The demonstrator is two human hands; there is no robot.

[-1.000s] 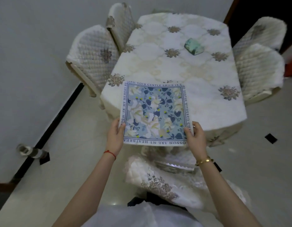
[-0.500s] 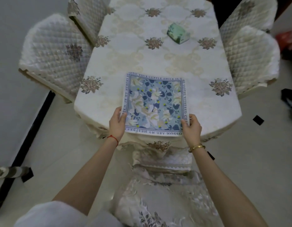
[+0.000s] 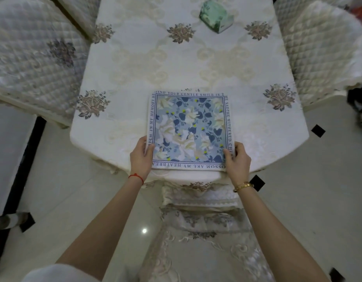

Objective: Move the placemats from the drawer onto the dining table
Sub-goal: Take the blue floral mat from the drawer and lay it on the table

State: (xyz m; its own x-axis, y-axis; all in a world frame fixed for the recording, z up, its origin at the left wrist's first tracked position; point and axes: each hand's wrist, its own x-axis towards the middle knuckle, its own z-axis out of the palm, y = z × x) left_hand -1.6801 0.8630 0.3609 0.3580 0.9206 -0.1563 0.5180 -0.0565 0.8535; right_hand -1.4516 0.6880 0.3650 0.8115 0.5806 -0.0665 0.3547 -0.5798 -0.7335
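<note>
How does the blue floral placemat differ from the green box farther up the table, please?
The placemat is flat, square and blue-floral with lettering round its border; the green box is a smaller raised block. The placemat sits at the near edge, gripped by the left hand and right hand; the box sits untouched farther off. Both rest on the dining table.

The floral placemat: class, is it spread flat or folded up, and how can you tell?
Spread flat. The placemat lies on the dining table with all four lettered borders visible; the left hand and right hand grip its near corners.
</note>
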